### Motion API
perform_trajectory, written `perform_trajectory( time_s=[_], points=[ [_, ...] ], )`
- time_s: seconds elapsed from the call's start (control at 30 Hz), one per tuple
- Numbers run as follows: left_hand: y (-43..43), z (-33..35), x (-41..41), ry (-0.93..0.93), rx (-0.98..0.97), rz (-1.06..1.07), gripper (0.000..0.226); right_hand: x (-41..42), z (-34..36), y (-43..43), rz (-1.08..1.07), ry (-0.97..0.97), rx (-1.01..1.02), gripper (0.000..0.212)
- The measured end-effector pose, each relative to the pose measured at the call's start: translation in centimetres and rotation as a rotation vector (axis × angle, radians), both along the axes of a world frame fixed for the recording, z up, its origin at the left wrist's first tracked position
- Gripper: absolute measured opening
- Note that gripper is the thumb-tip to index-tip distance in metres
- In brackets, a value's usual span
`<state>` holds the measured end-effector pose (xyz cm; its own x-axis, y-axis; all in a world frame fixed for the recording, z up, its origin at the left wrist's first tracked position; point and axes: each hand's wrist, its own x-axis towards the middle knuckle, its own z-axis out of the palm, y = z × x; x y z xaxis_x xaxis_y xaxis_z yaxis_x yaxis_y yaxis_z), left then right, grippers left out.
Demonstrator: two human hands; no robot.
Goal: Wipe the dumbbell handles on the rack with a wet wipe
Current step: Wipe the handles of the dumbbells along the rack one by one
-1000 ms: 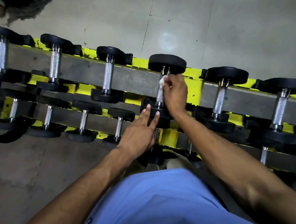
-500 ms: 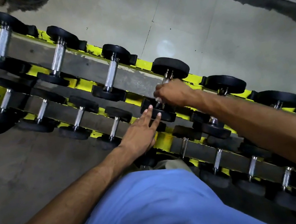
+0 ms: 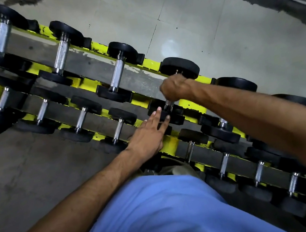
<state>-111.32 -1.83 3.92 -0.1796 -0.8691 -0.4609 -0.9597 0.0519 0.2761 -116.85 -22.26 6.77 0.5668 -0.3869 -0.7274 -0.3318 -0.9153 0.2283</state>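
**Q:** Right grip?
**A:** My right hand (image 3: 176, 90) is curled round the chrome steel handle (image 3: 168, 104) of a black rubber-headed dumbbell (image 3: 179, 67).
**Q:** Where is it?
**A:** On the top row of the yellow and grey steel rack (image 3: 88, 65), fourth from the left.
**Q:** Left grip?
**A:** My left hand (image 3: 147, 136) lies flat with straight fingers, holding nothing. The fingertips touch that dumbbell's near head.

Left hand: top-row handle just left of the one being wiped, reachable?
Probably yes. The left hand rests flat on a black end plate, holding nothing; that chrome handle stands bare, nothing across it.
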Motion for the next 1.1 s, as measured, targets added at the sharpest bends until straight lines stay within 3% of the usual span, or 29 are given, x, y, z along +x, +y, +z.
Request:
perform_trajectory(
  time_s=[0.1, 0.23, 0.37, 0.5, 0.67, 0.73, 0.87, 1.0, 1.1],
  points=[
    [-0.3, 0.1, 0.0, 0.014, -0.001, 0.009, 0.086, 1.0, -0.2, 0.8, -0.147, 0.096, 0.212, 0.016],
    [-0.4, 0.2, 0.3, 0.016, -0.011, 0.012, 0.086, 2.0, 0.4, -0.3, -0.164, 0.079, 0.155, 0.014],
    [-0.2, 0.4, 0.1, 0.01, -0.008, -0.005, 0.082, 1.7, -1.4, 1.4, -0.29, 0.135, 0.318, 0.023],
    [-0.5, 0.6, 0.5, 0.014, 0.011, -0.027, 0.087, 0.3, -2.3, 0.0, -0.28, -0.107, 0.37, 0.02],
    [-0.4, 0.8, 1.3, 0.036, 0.007, -0.026, 0.082, -4.5, -3.1, 2.2, -0.258, -0.513, 0.198, 0.014],
    [-0.5, 1.0, 1.6, 0.046, 0.013, -0.037, 0.082, -6.2, -4.2, 3.8, -0.425, -0.659, 0.13, 0.013],
    [-0.7, 1.7, 1.8, 0.049, 0.043, -0.063, 0.086, -8.3, -7.3, 5.6, -1.033, -0.777, 0.093, 0.011],
    [-1.1, 2.3, 2.0, 0.025, 0.062, -0.101, 0.088, -8.3, -10.1, 5.4, -1.576, -0.878, 0.362, 0.008],
    [-1.3, 2.6, 2.4, 0.02, 0.079, -0.119, 0.088, -6.9, -10.0, 3.5, -1.922, -1.079, 0.635, 0.025]
  ],
)
